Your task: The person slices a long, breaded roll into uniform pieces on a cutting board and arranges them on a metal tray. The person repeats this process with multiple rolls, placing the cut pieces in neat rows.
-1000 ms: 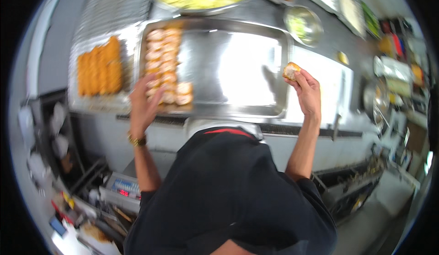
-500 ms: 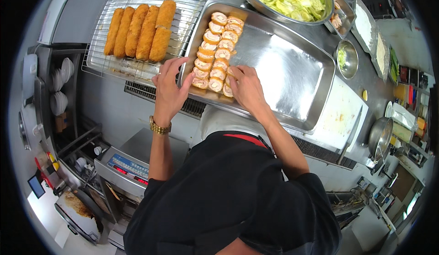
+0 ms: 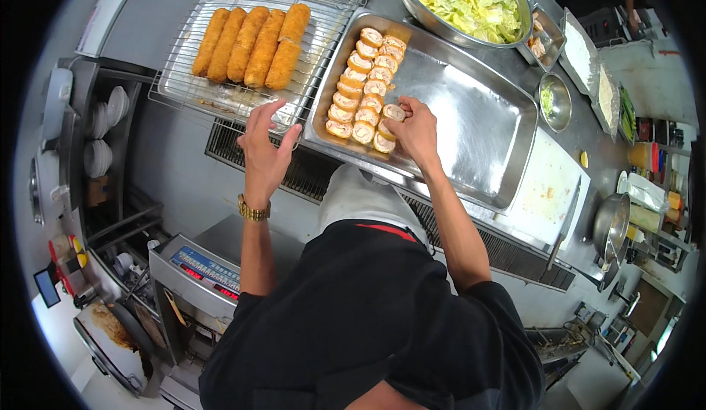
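Note:
Sliced breaded rolls with pale, pinkish filling stand in rows along the left side of a deep steel tray. My right hand pinches one roll slice between thumb and fingers, at the near end of the right-hand row. Other slices sit just below and left of it. My left hand, a gold watch on its wrist, hovers off the tray's near left corner. Its fingers are apart and hold nothing. Several whole golden breaded rolls lie on a wire rack left of the tray.
Behind the tray stands a large bowl of chopped cabbage. A small steel bowl and a white cutting board with a knife are at the right. Below left is a scale. Another person's arm shows far right.
My right hand has risen slightly and now has a slice raised at the row's near end. My left hand has drawn away from the tray's edge. The view has shifted a little.

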Tool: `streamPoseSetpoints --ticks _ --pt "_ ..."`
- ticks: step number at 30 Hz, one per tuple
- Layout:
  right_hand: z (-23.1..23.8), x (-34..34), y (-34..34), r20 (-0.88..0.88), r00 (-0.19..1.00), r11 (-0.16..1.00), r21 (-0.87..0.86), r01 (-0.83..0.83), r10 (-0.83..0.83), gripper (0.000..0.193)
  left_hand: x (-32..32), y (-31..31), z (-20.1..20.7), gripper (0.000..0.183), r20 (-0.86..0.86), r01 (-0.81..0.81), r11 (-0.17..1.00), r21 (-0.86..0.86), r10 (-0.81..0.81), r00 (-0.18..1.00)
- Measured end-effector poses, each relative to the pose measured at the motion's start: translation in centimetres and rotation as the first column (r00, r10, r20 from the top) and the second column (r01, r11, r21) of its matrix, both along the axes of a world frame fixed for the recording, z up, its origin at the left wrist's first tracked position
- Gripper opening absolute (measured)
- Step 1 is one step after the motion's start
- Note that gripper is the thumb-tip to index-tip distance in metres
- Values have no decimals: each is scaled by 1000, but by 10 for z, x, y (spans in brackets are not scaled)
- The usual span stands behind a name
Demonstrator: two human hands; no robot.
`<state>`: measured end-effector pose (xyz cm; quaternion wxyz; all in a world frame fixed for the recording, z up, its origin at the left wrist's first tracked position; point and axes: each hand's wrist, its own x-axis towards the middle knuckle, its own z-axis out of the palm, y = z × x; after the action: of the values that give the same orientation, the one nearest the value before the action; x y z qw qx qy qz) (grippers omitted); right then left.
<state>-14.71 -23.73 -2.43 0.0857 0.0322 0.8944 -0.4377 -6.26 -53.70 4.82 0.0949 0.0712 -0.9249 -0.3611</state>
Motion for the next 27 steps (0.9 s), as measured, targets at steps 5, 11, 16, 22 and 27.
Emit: streamPoseSetpoints --ticks 5,11,16,22,27 --pt "-9 4 3 17 998 996 -61 69 -68 68 41 -9 11 50 29 -61 998 17 61 998" --pt "-3 10 1 11 989 984 -101 149 -149 72 50 -38 9 38 -135 -12 1000 11 13 991" --pt "25 57 8 -176 939 955 -64 289 -296 54 -23 -59 -3 36 -141 21 1000 -10 -22 990" --pt "52 108 -9 -103 876 882 -47 468 -471 47 -118 -35 -19 48 -103 1 956 -294 -33 994" --pt "58 130 -37 -41 771 772 -56 633 -636 42 -135 -85 -19 47 -249 -95 960 -265 27 968"
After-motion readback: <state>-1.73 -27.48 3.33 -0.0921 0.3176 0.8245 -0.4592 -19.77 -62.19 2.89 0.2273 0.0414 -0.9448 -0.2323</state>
